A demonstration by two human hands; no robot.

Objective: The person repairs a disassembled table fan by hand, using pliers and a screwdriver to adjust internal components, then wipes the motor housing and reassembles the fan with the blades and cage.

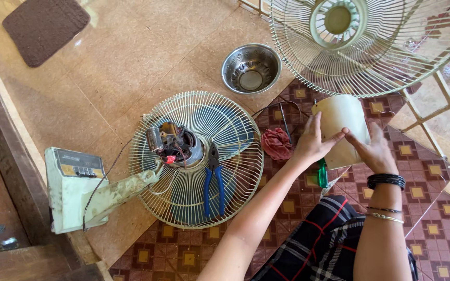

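Seen from above, a person sits on a floor of speckled tan sheet point(131, 57) that gives way, nearer the lap, to a mat point(417, 192) patterned in maroon with small yellow squares. Both hands hold a cream plastic cover point(342, 117), raised just above the mat at right centre. The left hand point(312, 143) lies flat against the cover's left face, fingers spread. The right hand point(373, 151) grips the lower right edge, thumb pressed on the front, black bands at the wrist.

To the left, a dismantled fan lies on its side: a wire grille point(199, 158) with the bare motor point(175, 143) and its tangle of wires at the centre, the neck running down to a pale base point(71, 190) with a row of buttons. Blue-handled pliers point(213, 182) rest on the grille. A red rag point(276, 143) sits just beside the grille, and a green object point(322, 174), mostly hidden under the left wrist, cannot be identified.

A steel bowl point(251, 67) stands on the tan floor; whatever it contains cannot be made out. A second grille point(365, 44) is cut off by the top edge. A brown doormat point(45, 26) lies top left, and dark wooden furniture point(6, 208) fills the left edge. The cover's far side is hidden.
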